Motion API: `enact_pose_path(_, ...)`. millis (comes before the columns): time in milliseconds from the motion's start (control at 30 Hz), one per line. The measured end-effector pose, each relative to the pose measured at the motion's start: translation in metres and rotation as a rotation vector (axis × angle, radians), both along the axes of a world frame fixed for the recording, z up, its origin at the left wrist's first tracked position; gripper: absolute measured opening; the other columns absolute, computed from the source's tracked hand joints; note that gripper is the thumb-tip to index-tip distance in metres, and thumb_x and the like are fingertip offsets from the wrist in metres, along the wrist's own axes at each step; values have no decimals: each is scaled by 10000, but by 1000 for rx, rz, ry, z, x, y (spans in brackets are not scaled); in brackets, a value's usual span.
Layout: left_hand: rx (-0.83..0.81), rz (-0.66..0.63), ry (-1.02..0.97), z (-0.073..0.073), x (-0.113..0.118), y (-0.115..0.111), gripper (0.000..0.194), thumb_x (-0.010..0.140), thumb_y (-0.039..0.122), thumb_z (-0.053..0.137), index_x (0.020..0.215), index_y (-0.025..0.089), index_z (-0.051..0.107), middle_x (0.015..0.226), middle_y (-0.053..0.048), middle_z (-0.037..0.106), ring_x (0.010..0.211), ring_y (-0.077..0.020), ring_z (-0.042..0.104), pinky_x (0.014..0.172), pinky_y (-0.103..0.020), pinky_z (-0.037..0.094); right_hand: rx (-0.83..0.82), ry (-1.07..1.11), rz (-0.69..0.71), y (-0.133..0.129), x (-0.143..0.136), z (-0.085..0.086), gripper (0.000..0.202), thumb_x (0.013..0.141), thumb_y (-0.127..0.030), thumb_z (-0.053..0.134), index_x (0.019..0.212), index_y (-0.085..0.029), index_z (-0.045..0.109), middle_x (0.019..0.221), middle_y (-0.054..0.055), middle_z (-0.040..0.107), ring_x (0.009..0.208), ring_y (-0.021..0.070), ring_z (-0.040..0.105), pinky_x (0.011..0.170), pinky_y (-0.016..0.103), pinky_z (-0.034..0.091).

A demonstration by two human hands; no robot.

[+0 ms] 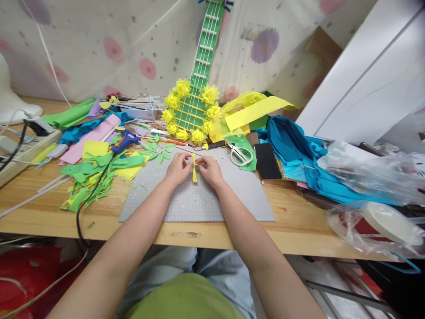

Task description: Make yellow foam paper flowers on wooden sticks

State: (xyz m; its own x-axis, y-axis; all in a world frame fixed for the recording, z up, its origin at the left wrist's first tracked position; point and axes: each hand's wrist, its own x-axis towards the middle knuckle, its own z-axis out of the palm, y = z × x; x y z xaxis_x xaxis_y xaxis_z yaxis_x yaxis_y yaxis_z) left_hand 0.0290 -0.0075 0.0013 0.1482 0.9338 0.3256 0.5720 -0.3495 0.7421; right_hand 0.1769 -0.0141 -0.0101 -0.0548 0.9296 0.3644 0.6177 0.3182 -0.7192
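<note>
Between my two hands, above the grey cutting mat [195, 208], is a narrow bundle of yellow paper strips [195, 174], pinched near its middle and fanning out at the lower end. The fingertips of my left hand [179, 169] close on its left side. My right hand [210, 170] pinches it from the right, with a thin yellow strip running out to its fingers. Straight ahead, a green paper guitar [201, 66] ringed with yellow paper flowers [182, 134] leans against the wall. Green paper leaves [161, 150] lie just left of my left hand.
Scissors [239, 155], a utility knife [214, 145] and a black phone [267, 161] lie to the right. Blue paper [292, 141] and a tape roll in plastic [392, 221] are beyond. At left are a blue glue gun [126, 141], its black cord and green scraps [88, 177].
</note>
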Motion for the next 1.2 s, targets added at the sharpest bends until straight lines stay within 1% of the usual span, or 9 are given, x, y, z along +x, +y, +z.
enact_pose_path(167,-26,114,-76,-1,0,3,174,712,273,552,859,182,534,929,-36,533,672,-94,513,662,-253,440,35,-61,84,-4,-3,5,120,697,-151,537,752,-239,599,849,5,620,941,177,502,849,336,404)
enact_pose_path(400,-127,27,-247,-5,0,8,209,707,318,537,863,179,543,861,-20,593,649,-95,522,595,-232,444,105,-140,177,-9,-7,11,127,698,-114,548,688,-236,584,818,-5,639,922,181,486,842,319,400)
enact_pose_path(533,-158,65,-263,-8,-2,11,177,681,264,524,836,183,550,757,-1,573,597,-95,507,511,-211,417,115,-194,124,-10,-7,11,106,708,-132,551,719,-230,589,828,14,631,908,196,481,815,330,400)
enact_pose_path(667,-168,97,-283,-9,-4,12,154,656,205,499,807,191,525,759,4,560,596,-93,505,494,-201,409,99,-190,55,-10,-6,12,77,718,-159,554,715,-231,581,821,23,624,900,205,482,801,339,397)
enact_pose_path(767,-134,107,-243,-8,-6,12,171,629,162,489,796,201,491,821,5,559,615,-91,502,531,-212,422,112,-164,29,-10,-5,12,77,720,-160,550,717,-234,574,821,21,626,906,208,477,799,340,395)
enact_pose_path(967,-42,35,-82,-4,-6,9,193,634,122,468,807,203,494,858,-6,561,708,-112,514,612,-233,423,125,-175,3,-10,-5,13,105,737,-160,516,754,-237,585,824,20,620,872,210,473,765,338,395)
enact_pose_path(1033,-24,-9,-23,-1,-6,7,199,646,117,458,815,204,516,831,-9,571,727,-127,514,636,-247,423,130,-187,-7,-10,-5,12,114,742,-165,508,766,-237,592,821,24,616,874,212,469,760,336,394)
enact_pose_path(1133,35,-121,119,6,-6,4,134,680,143,469,763,203,556,802,-23,595,818,-164,510,771,-298,411,137,-184,-32,-9,-5,11,119,741,-163,503,758,-234,597,814,31,611,872,212,465,767,337,392)
enact_pose_path(1200,87,-172,168,10,-6,2,97,699,194,507,771,201,571,850,-35,607,893,-183,504,848,-321,383,129,-169,-56,-8,-5,11,127,739,-158,500,764,-232,601,815,34,607,866,211,465,773,337,392)
